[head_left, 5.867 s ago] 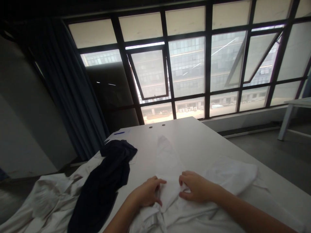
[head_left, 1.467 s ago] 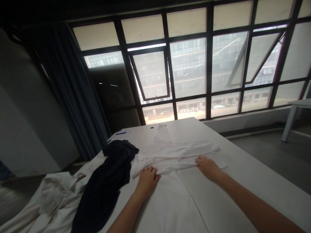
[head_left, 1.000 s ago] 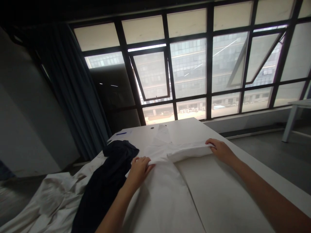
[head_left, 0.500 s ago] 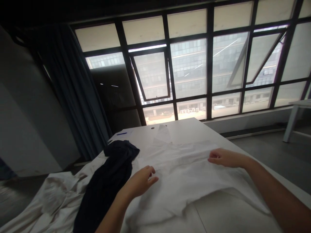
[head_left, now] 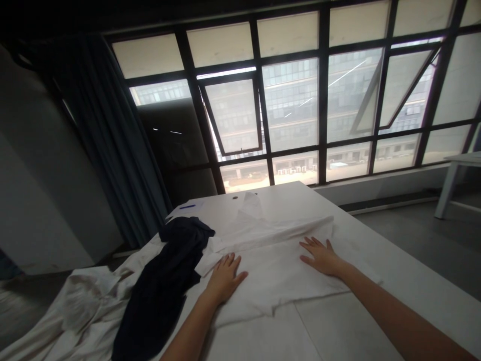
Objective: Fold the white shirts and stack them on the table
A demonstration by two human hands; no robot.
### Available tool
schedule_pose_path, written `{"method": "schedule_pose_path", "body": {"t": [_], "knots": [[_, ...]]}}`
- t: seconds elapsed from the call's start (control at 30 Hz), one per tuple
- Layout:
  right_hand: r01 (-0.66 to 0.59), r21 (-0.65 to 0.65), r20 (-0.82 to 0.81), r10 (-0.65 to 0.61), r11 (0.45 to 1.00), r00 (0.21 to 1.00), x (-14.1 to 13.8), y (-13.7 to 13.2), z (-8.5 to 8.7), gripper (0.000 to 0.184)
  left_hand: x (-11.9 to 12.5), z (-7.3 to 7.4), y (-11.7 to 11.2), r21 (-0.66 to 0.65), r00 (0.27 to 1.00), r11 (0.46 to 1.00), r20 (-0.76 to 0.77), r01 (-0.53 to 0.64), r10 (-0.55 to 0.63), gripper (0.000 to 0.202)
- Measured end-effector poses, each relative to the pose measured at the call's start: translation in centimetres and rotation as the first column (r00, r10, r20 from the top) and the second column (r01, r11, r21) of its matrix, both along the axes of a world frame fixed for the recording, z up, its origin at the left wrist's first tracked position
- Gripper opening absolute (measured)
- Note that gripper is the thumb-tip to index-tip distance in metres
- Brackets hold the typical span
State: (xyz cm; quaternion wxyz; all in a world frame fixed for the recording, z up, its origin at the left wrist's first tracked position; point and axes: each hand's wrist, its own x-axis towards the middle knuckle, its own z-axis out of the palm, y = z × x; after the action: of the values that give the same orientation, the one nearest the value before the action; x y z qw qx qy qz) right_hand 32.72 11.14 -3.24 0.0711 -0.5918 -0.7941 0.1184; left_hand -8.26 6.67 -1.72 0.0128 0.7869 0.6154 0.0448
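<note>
A white garment (head_left: 270, 271), which looks like a shirt, lies spread over the white table (head_left: 285, 198). My left hand (head_left: 224, 276) rests flat on its left part, fingers spread, close to a short sleeve-like flap. On the right part of the cloth lies my right hand (head_left: 319, 254), palm down with its fingers apart. A raised fold runs across the garment beyond both hands. Its far end narrows to a peak toward the window. Neither hand grips anything.
Left of the garment lies a crumpled dark navy cloth (head_left: 161, 286), with a heap of off-white fabric (head_left: 82, 306) beyond it at the table's left. A blue pen (head_left: 187, 206) lies on paper at the far left corner. Windows line the back; another table (head_left: 447, 185) stands at right.
Both hands have come down flat and opened on the cloth; the right one moved left. The garment, billowed and blurred before, now lies flatter with its edges clearer.
</note>
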Motion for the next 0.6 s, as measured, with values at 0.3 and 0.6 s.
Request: {"method": "schedule_pose_path", "body": {"t": [0.3, 0.6], "knots": [[-0.274, 0.426, -0.039, 0.32, 0.862, 0.947, -4.8, -3.8, 2.4, 0.024, 0.7, 0.7, -1.1, -0.002, 0.993, 0.995, 0.067, 0.1, -0.1, 0.056], [-0.628, 0.333, -0.017, 0.67, 0.704, 0.742, -11.8, -12.1, 3.9, 0.018, -0.2, 0.2, -0.3, -0.102, 0.995, 0.993, 0.092, 0.053, -0.044, 0.067]]}}
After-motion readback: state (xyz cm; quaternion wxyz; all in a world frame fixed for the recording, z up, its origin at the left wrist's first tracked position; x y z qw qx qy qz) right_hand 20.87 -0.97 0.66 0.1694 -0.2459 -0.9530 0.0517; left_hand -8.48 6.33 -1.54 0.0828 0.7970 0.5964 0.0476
